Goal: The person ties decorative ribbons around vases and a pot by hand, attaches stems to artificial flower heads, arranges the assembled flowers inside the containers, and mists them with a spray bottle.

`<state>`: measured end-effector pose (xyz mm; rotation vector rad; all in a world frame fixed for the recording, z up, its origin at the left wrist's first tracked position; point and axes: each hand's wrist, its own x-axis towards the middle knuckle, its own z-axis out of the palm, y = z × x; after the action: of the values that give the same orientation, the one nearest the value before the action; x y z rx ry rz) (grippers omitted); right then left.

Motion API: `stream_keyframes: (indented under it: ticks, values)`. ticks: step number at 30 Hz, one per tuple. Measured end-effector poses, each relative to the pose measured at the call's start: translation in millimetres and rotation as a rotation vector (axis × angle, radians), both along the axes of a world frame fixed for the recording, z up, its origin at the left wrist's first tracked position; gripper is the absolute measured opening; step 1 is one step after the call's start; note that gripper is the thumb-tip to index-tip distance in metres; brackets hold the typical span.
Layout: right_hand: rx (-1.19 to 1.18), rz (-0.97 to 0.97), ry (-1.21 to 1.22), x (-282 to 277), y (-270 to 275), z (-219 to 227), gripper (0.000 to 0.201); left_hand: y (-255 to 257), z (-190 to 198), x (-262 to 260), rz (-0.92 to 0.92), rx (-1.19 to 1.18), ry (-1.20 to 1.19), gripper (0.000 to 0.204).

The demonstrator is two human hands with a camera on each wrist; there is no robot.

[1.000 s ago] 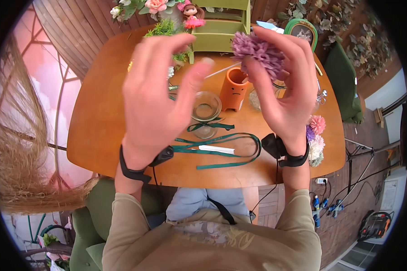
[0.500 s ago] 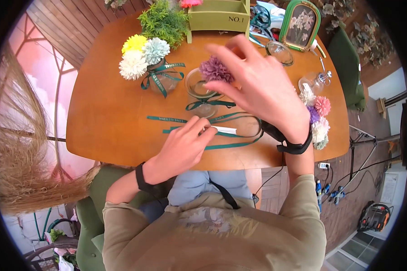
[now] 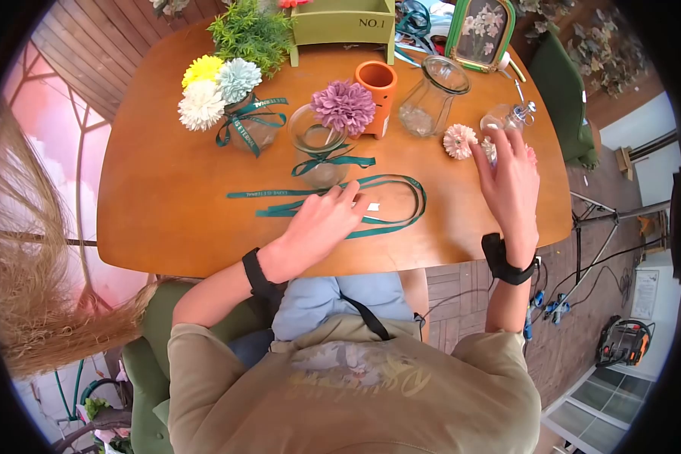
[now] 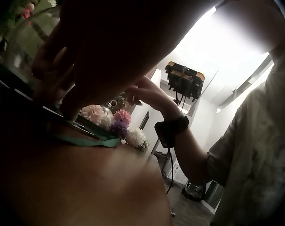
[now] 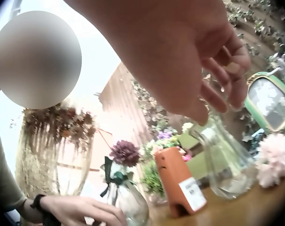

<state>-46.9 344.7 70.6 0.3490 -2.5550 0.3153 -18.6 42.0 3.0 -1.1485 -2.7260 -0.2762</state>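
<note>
**Right hand over the loose flowers, left hand on the ribbon**

The round wooden table (image 3: 166, 197) carries everything. Across its near middle a long green ribbon (image 3: 401, 198) lies looped, its long axis running left to right, and the left hand (image 3: 321, 223) rests on it with fingers lowered onto the band and a small white slip (image 3: 373, 206) just past the fingertips; whether it pinches anything I cannot tell.

The right hand (image 3: 511, 181) hovers at the table's right edge, fingers loosely spread and holding nothing, right above a cluster of loose artificial flowers (image 4: 115, 123) (mostly hidden under it from the head view). A pale pink flower (image 3: 458, 141) lies just left of its fingertips, so this hand is far nearer.

Beyond stand an empty glass jar (image 3: 430, 97), an orange pot (image 3: 377, 85) and a ribboned vase with a purple flower (image 3: 344, 106); nothing stands between hand and flowers.
</note>
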Motion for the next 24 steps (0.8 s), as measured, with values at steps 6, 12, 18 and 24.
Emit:
stream_keyframes:
  ticks: [6,12,18,24]
  values:
    - [0.127,-0.165,-0.230,15.2,37.5,-52.5,0.035,0.8,-3.4,-4.7,-0.024,-0.023,0.021,0.027]
    - [0.050,-0.127,-0.254,8.5,50.1,-79.3,0.031,1.1,-1.8,-3.1,0.008,-0.020,-0.016,0.024]
    - [0.081,-0.322,-0.083,27.2,60.2,-69.9,0.036,-3.8,-3.3,-4.7,-0.049,0.019,0.032,0.022]
    - [0.119,-0.288,-0.152,24.2,72.5,-78.1,0.030,-2.6,-8.4,-4.2,-0.054,-0.056,0.110,0.022]
